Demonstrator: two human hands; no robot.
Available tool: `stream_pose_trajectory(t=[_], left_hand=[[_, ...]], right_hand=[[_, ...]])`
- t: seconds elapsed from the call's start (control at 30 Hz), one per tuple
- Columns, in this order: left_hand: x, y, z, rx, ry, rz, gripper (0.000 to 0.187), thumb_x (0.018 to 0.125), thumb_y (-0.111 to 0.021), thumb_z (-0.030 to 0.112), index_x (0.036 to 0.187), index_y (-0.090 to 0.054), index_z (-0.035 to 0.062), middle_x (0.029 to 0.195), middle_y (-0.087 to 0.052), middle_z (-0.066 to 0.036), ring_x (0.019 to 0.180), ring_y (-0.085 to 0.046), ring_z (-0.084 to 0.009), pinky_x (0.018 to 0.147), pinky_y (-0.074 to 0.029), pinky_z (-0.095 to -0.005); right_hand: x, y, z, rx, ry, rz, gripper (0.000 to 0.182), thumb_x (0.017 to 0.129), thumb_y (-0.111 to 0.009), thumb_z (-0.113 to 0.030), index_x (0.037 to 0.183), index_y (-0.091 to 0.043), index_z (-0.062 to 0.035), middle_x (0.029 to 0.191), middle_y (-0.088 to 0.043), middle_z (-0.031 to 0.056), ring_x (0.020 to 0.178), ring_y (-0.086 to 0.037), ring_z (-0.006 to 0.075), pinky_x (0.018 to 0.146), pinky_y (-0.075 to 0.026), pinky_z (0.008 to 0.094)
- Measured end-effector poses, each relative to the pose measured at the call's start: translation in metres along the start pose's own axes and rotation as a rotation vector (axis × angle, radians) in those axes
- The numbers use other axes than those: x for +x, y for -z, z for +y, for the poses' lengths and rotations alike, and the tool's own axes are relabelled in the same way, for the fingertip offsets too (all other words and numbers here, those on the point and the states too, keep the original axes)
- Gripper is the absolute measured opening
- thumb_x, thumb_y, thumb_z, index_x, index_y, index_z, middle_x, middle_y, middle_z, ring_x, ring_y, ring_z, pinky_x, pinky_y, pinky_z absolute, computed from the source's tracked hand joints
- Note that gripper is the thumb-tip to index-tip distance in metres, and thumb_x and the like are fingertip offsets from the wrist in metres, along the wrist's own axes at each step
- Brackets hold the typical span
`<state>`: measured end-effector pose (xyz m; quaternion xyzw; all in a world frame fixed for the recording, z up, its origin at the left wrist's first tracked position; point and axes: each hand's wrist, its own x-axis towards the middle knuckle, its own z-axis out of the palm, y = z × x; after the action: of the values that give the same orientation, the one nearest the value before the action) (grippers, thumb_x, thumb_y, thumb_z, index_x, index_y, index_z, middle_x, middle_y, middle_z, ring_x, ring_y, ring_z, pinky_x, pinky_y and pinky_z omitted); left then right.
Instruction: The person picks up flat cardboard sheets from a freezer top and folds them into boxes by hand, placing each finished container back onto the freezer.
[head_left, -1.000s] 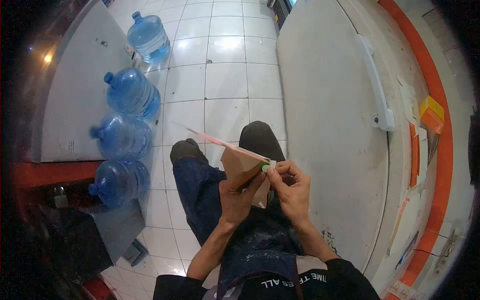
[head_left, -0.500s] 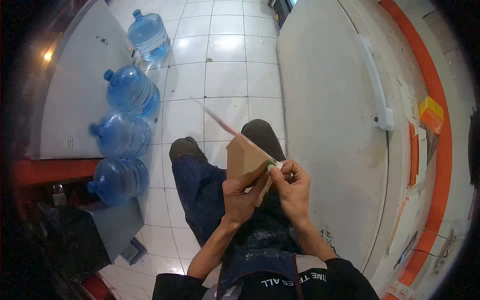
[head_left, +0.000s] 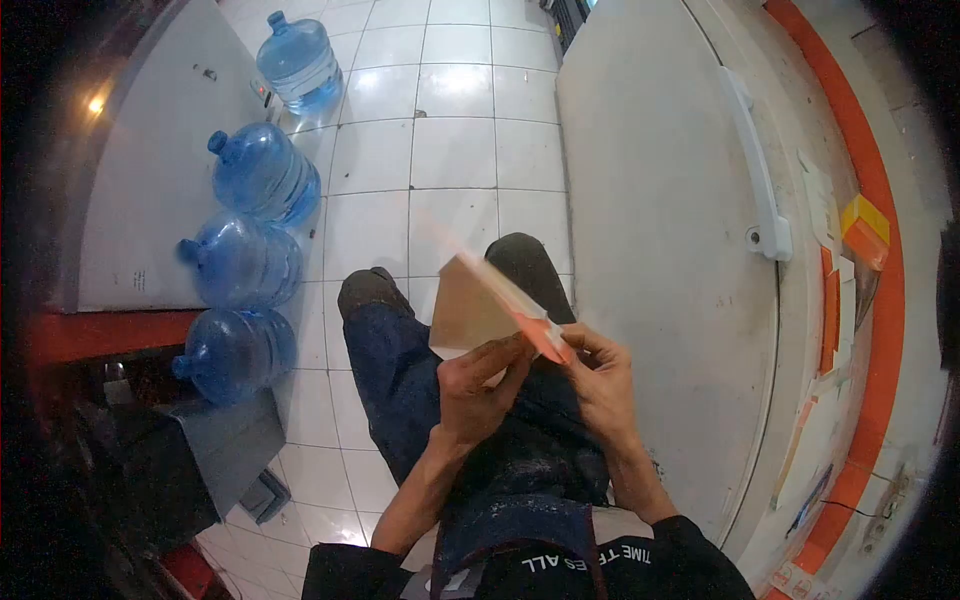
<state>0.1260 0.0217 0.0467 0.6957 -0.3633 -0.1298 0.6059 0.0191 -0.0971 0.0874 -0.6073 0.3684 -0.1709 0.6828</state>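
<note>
left hand (head_left: 480, 392): it pinches the lower edge of the brown card piece (head_left: 472, 318).
right hand (head_left: 602, 388): its fingers hold the near end of the same piece, at the orange part (head_left: 540, 335).
bottles (head_left: 265, 178): four blue ones, in a row on the white tiled floor (head_left: 455, 150), at left.
white door (head_left: 660, 250): at the right, with a long handle (head_left: 757, 170).
shoes (head_left: 525, 265): two, of dark colour.

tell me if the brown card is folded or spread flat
Partly folded: the brown card has an orange-and-white panel standing at an angle to its brown face. Blurred far end: cannot tell.
</note>
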Motion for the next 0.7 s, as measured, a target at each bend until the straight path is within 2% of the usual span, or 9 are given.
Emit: stream_pose_trajectory(t=[0.07, 0.17, 0.3, 0.37, 0.43, 0.5, 0.57, 0.63, 0.7], left_hand=[[0.003, 0.002, 0.004, -0.018, 0.030, -0.024, 0.033, 0.083, -0.074, 0.000, 0.116, -0.073, 0.0053, 0.106, -0.074, -0.015, 0.092, -0.074, -0.0236, 0.079, -0.058, -0.0316], [0.005, 0.000, 0.003, -0.038, 0.057, -0.057, 0.031, 0.083, -0.074, 0.000, 0.114, -0.073, 0.0038, 0.106, -0.074, -0.015, 0.093, -0.074, -0.0233, 0.080, -0.057, -0.0320], [0.000, -0.002, -0.004, -0.112, 0.046, -0.095, 0.027, 0.083, -0.073, 0.000, 0.110, -0.073, 0.0027, 0.106, -0.074, -0.016, 0.094, -0.073, -0.0231, 0.081, -0.057, -0.0322], [0.001, -0.001, -0.003, -0.101, 0.042, -0.114, 0.028, 0.084, -0.073, 0.000, 0.111, -0.072, 0.0025, 0.106, -0.074, -0.015, 0.095, -0.073, -0.0231, 0.081, -0.057, -0.0326], [0.000, -0.001, -0.003, -0.086, 0.042, -0.128, 0.029, 0.084, -0.073, 0.000, 0.113, -0.072, 0.0022, 0.106, -0.073, -0.015, 0.096, -0.073, -0.0231, 0.081, -0.057, -0.0330], [-0.002, -0.004, -0.004, -0.237, 0.232, -0.110, 0.035, 0.084, -0.073, 0.003, 0.119, -0.068, 0.0022, 0.107, -0.073, -0.015, 0.096, -0.072, -0.0255, 0.084, -0.057, -0.0334], [-0.006, -0.001, -0.012, -0.191, 0.278, -0.166, 0.036, 0.082, -0.074, 0.003, 0.117, -0.069, 0.0037, 0.106, -0.073, -0.013, 0.098, -0.072, -0.0266, 0.088, -0.056, -0.0355], [-0.006, 0.008, -0.018, -0.149, 0.322, -0.223, 0.036, 0.081, -0.075, 0.003, 0.116, -0.069, 0.0053, 0.105, -0.073, -0.011, 0.099, -0.071, -0.0276, 0.092, -0.056, -0.0376], [-0.002, 0.021, -0.022, 0.207, -0.156, -0.297, 0.030, 0.078, -0.075, 0.002, 0.106, -0.071, 0.0096, 0.103, -0.073, -0.007, 0.105, -0.068, -0.0274, 0.103, -0.051, -0.0457]], right_hand=[[0.000, 0.003, 0.008, 0.029, -0.131, 0.046, 0.019, 0.093, -0.072, -0.015, 0.102, -0.070, 0.0011, 0.093, -0.071, 0.0036, 0.086, -0.063, 0.0081, 0.078, -0.050, 0.0237], [-0.001, 0.000, 0.012, 0.080, -0.124, 0.129, 0.019, 0.091, -0.074, -0.014, 0.101, -0.071, 0.0013, 0.093, -0.072, 0.0045, 0.086, -0.065, 0.0095, 0.077, -0.052, 0.0247], [-0.001, -0.004, 0.018, 0.134, -0.080, 0.135, 0.018, 0.090, -0.075, -0.014, 0.100, -0.072, 0.0009, 0.092, -0.073, 0.0049, 0.084, -0.065, 0.0101, 0.077, -0.052, 0.0253], [0.002, -0.001, 0.023, 0.156, -0.169, 0.121, 0.017, 0.091, -0.074, -0.014, 0.101, -0.072, 0.0007, 0.093, -0.073, 0.0045, 0.085, -0.066, 0.0110, 0.079, -0.052, 0.0255], [0.002, -0.004, 0.026, 0.141, -0.120, 0.110, 0.017, 0.092, -0.073, -0.013, 0.101, -0.072, 0.0006, 0.093, -0.073, 0.0048, 0.086, -0.066, 0.0115, 0.081, -0.052, 0.0260], [0.003, -0.004, 0.028, 0.126, -0.074, 0.097, 0.016, 0.093, -0.071, -0.013, 0.102, -0.073, 0.0006, 0.094, -0.072, 0.0050, 0.086, -0.065, 0.0120, 0.082, -0.052, 0.0264], [0.003, 0.003, 0.028, -0.044, -0.016, -0.019, 0.016, 0.094, -0.069, -0.012, 0.104, -0.072, 0.0003, 0.102, -0.072, 0.0061, 0.092, -0.065, 0.0141, 0.084, -0.052, 0.0283], [0.007, 0.024, 0.024, -0.070, -0.059, 0.032, 0.018, 0.095, -0.068, -0.013, 0.107, -0.071, 0.0005, 0.105, -0.071, 0.0072, 0.094, -0.065, 0.0147, 0.085, -0.052, 0.0295], [0.016, 0.052, 0.022, -0.023, -0.096, 0.169, 0.024, 0.097, -0.065, -0.016, 0.113, -0.069, 0.0011, 0.110, -0.069, 0.0094, 0.097, -0.065, 0.0163, 0.087, -0.052, 0.0317]])
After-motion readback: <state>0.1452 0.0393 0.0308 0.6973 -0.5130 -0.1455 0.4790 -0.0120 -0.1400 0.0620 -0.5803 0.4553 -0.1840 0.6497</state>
